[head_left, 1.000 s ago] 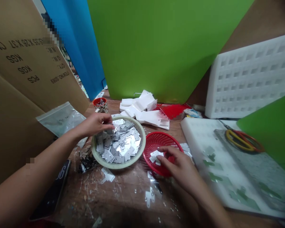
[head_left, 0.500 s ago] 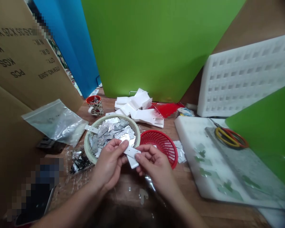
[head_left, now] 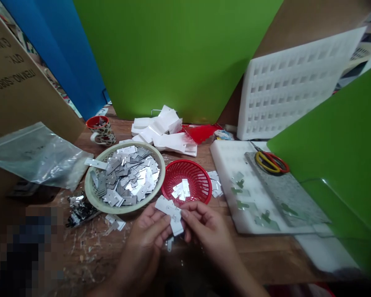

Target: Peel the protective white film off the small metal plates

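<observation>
My left hand (head_left: pixel 146 237) and my right hand (head_left: pixel 205 227) meet at the table's near edge, both pinched on a small white-covered metal plate (head_left: pixel 170 211). Just beyond them a cream bowl (head_left: pixel 94 197) is heaped with several shiny metal plates (head_left: pixel 128 175). To its right a red mesh basket (head_left: pixel 200 173) holds a few white-covered pieces (head_left: pixel 181 189). Loose plates (head_left: pixel 115 222) lie on the wood beside my left hand.
A white foam slab (head_left: pixel 225 165) with green pieces (head_left: pixel 239 204) and scissors (head_left: pixel 270 161) lies at the right. A white foam grid tray (head_left: pixel 293 88) leans behind. White boxes (head_left: pixel 165 132), a patterned cup (head_left: pixel 102 130), a plastic bag (head_left: pixel 34 152) and green boards (head_left: pixel 173 53) surround the work area.
My left hand left the bowl and my right hand left the red basket; both came together near me on one plate. The camera swung right and down.
</observation>
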`<state>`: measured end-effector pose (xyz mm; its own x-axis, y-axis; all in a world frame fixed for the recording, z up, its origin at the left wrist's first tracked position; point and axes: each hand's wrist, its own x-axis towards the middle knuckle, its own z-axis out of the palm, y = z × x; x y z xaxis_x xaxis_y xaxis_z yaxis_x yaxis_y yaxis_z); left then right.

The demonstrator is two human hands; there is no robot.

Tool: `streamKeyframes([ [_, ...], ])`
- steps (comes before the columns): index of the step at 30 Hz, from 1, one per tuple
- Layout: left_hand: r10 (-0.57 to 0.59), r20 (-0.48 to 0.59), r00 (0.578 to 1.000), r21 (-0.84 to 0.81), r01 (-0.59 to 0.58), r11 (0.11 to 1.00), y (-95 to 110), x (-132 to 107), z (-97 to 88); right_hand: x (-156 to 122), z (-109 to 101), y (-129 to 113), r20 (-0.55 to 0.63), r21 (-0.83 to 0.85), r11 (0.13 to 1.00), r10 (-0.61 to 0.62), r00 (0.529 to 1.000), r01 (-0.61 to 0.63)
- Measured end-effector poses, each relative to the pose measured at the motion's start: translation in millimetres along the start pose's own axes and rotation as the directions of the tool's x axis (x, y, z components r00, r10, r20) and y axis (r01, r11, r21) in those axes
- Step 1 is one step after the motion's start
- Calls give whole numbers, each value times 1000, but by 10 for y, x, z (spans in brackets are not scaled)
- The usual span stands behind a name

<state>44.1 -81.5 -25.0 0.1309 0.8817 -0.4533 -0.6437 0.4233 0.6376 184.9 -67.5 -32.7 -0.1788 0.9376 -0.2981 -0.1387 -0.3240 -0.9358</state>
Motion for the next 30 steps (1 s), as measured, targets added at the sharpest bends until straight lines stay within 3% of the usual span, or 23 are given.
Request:
streamKeyframes([
  [7, 27, -38, 999, 101, -23, 995, -112, -5, -31, -34, -57, 121, -36, -123, 992, -20, 999, 15],
  [11, 24, -53, 998, 123, -18, 992, -152, -74, -120, -43, -34, 172, -1, -136, 988, 74, 997, -73],
  [14, -3, -45, 999, 138, 9, 990, -136, -143, -218, -61, 2, 228, 61, -112, 980, 173, 983, -165],
  [17, -25, -64, 998, 160, 35, 986, -98, -200, -343, -84, 52, 319, 96, -53, 983, 183, 978, -178],
  [24, 32, -214, 976, 181, 7, 983, -23, -293, -719, -88, 139, 549, 28, -37, 984, 175, 984, -174],
  [30, 43, -234, 971, 171, -2, 985, 39, -362, -869, 6, 187, 640, 23, -116, 972, 209, 978, -205],
])
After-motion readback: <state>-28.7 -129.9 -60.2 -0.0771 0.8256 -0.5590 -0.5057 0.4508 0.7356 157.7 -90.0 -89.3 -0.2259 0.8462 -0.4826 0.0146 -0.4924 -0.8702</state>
